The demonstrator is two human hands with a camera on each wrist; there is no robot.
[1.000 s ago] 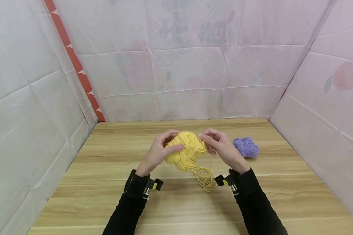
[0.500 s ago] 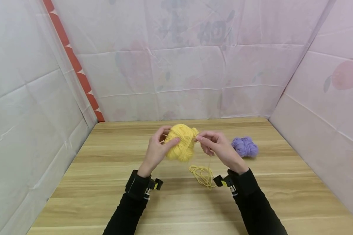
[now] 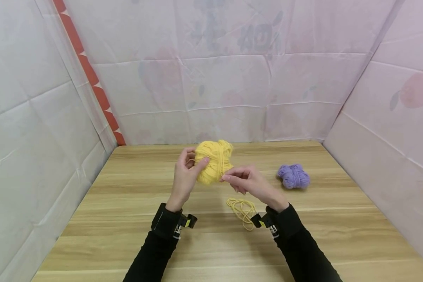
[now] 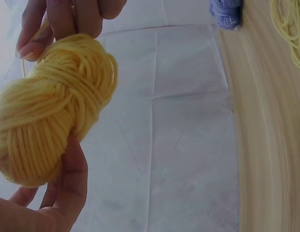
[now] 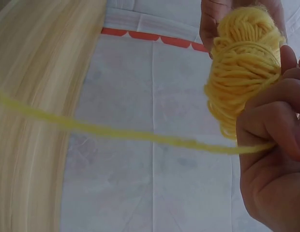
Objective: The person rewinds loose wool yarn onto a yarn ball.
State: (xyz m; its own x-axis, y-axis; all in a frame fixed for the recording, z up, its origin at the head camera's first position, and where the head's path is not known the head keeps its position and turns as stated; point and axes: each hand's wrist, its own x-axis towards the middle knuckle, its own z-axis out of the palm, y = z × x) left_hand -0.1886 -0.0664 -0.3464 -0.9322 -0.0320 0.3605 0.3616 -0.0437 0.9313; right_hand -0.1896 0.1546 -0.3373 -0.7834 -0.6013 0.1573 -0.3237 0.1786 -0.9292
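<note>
Above the table, my left hand (image 3: 184, 174) grips a yellow yarn ball (image 3: 213, 160) from its left side, thumb across the near face. Strands wrap around the ball's middle, giving it a waist in the left wrist view. At the ball's lower right, my right hand (image 3: 250, 182) pinches a yellow strand between thumb and fingertips. In the right wrist view that yarn strand (image 5: 155, 137) runs taut from the curled fingers toward the table. Below the right hand lies a loose heap of yellow yarn (image 3: 242, 210) on the wood.
A purple yarn ball (image 3: 293, 176) sits on the wooden table (image 3: 120, 219), right of my right hand. White sheeting (image 3: 218, 86) with faint prints encloses the table at the back and both sides. A red scalloped strip (image 3: 91, 74) runs down the left back corner.
The yellow yarn ball has risen and turned in my left hand, moving slightly away and left. My right hand has shifted left and down along the ball with the strand.
</note>
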